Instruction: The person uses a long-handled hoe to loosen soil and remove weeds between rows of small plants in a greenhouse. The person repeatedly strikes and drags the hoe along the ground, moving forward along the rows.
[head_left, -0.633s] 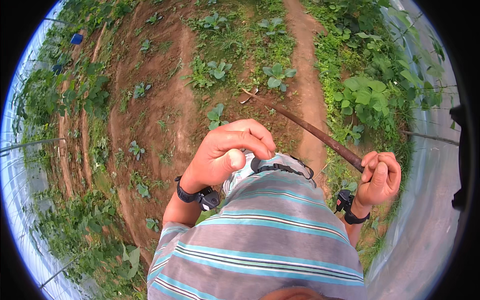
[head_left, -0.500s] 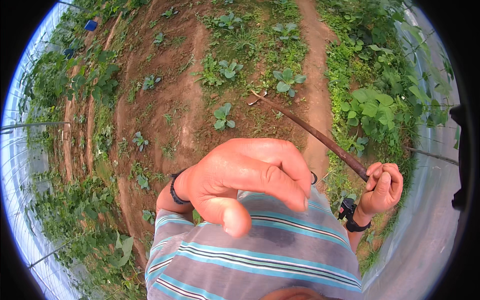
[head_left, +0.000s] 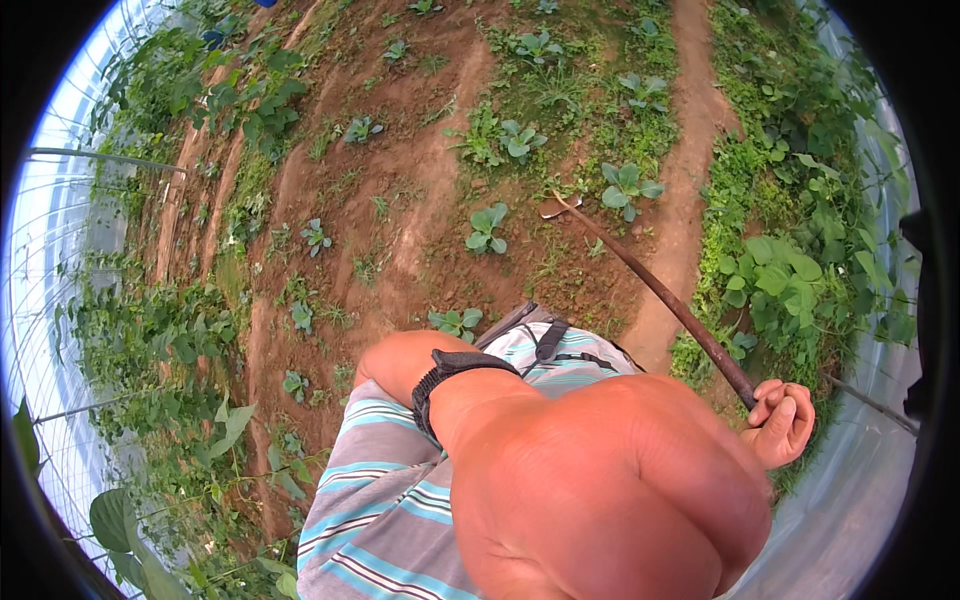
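Note:
My right hand (head_left: 782, 425), at the right, is closed round the end of a hoe's dark wooden handle (head_left: 668, 292). The handle slants away to the far left, where the metal hoe blade (head_left: 560, 206) rests on the soil between young cabbage plants (head_left: 622, 186). Very near the camera is my left hand (head_left: 610, 480), its back and knuckles filling the lower middle. Its fingers point away out of sight, so I cannot make out whether they hold anything. A black band (head_left: 450, 385) circles the left wrist.
Another young cabbage (head_left: 487, 228) grows left of the blade. A bare dirt path (head_left: 690, 170) runs along the bed's right side. Leafy bean-like plants (head_left: 780, 275) crowd the right edge, beside plastic sheeting (head_left: 850, 470). Climbing plants (head_left: 150, 340) fill the left.
My left hand has come closer to the camera and moved right and down, its back now showing. My right hand keeps hold of the hoe. The view has shifted, so the ground appears further right.

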